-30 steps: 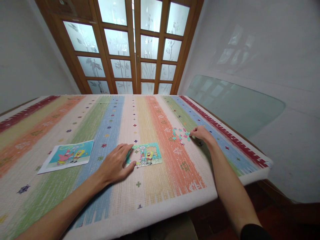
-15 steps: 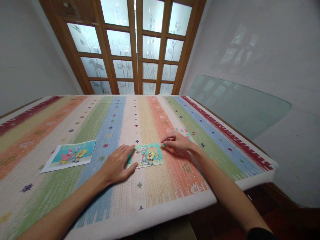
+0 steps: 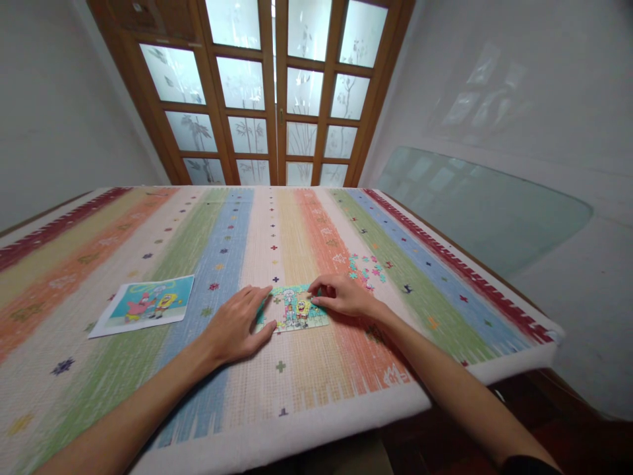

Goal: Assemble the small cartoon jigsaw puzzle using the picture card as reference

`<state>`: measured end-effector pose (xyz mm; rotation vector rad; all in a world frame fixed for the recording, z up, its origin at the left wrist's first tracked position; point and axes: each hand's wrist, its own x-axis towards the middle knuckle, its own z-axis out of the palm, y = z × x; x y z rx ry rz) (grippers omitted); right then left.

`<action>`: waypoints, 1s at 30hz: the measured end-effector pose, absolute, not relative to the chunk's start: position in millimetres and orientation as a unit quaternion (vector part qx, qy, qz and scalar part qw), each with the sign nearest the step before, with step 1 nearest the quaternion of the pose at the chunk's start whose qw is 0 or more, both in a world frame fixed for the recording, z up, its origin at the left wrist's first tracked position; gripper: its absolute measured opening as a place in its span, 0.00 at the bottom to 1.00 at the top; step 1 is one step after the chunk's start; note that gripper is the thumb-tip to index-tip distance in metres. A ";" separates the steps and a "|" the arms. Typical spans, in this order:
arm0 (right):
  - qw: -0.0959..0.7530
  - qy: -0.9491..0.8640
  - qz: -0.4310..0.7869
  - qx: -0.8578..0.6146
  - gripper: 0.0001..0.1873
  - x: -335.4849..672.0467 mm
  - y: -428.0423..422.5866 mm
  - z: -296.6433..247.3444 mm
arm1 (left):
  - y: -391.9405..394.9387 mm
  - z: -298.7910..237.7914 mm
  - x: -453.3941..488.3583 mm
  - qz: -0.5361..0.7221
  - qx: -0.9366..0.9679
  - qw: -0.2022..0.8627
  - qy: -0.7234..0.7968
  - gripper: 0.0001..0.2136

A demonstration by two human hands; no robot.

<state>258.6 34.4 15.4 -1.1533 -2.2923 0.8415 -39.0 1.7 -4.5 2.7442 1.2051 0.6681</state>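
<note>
A partly assembled jigsaw puzzle [image 3: 302,316] with cartoon figures lies flat near the table's front edge; a gap on its left side shows the cloth beneath. My left hand [image 3: 236,326] grips its left end, fingers along the far edge and thumb at the near edge. Over the puzzle's upper right part, my right hand [image 3: 341,295] is closed in a pinch on a small puzzle piece, mostly hidden by the fingertips. Loose puzzle pieces [image 3: 366,269] are scattered just beyond that hand.
A printed picture [image 3: 148,305] of similar cartoon figures lies to the left. Striped cloth [image 3: 316,369] covers the table, whose front edge is close to me. Wooden glazed doors [image 3: 277,99] stand behind, and a glass panel [image 3: 484,198] leans at the right wall.
My right hand has moved left with the piece, from beside the puzzle's right edge to over its upper right part. My left hand keeps its place on the puzzle. The view has shifted slightly.
</note>
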 end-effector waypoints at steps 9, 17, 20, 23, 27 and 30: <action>0.224 -0.853 0.266 -0.389 0.05 258.2 35.0 9.7 | 1.9 -5.7 -39.6 0.237 0.892 0.036 0.382 0.25; 0.221 -0.866 0.246 -0.376 0.04 259.4 38.4 7.1 | 3.0 -6.7 -39.5 0.241 0.895 0.035 0.374 0.24; 0.218 -0.860 0.237 -0.396 0.03 259.6 38.6 8.6 | 3.2 -6.5 -38.8 0.238 0.896 0.032 0.374 0.24; 0.204 -0.857 0.235 -0.411 0.03 259.7 38.7 9.7 | 3.1 -5.4 -38.4 0.237 0.897 0.026 0.372 0.23; 0.193 -0.858 0.224 -0.419 0.03 258.9 38.3 10.8 | 2.7 -4.4 -39.0 0.239 0.898 0.017 0.368 0.23; 0.189 -0.859 0.219 -0.423 0.04 258.0 37.0 10.8 | 2.6 -5.8 -39.5 0.237 0.899 0.011 0.369 0.23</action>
